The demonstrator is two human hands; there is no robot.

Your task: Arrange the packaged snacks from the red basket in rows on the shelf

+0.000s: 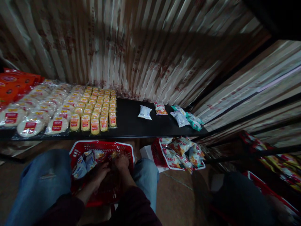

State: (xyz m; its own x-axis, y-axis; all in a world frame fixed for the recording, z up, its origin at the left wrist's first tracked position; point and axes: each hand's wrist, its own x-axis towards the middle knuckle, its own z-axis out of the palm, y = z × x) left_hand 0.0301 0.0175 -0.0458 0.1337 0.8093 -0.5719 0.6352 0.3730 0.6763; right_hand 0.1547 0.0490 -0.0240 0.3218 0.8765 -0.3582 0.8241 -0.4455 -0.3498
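A red shopping basket with a white rim stands between my knees, and both of my hands reach down into it. My left hand is over the middle of the basket, its fingers loosely stretched toward the right and no item visible in them. Near the basket's right wall, my right hand has its fingers bent around a small yellow snack packet; dim light partly hides the grip. White-and-blue snack bags lie in the basket's left part, beside my left hand.
On the black shelf ahead stand rows of yellow packaged cakes, round white packaged cakes and orange bags. Several loose snack bags lie at its right. A second basket holds snack bags. Another person's leg is at lower right.
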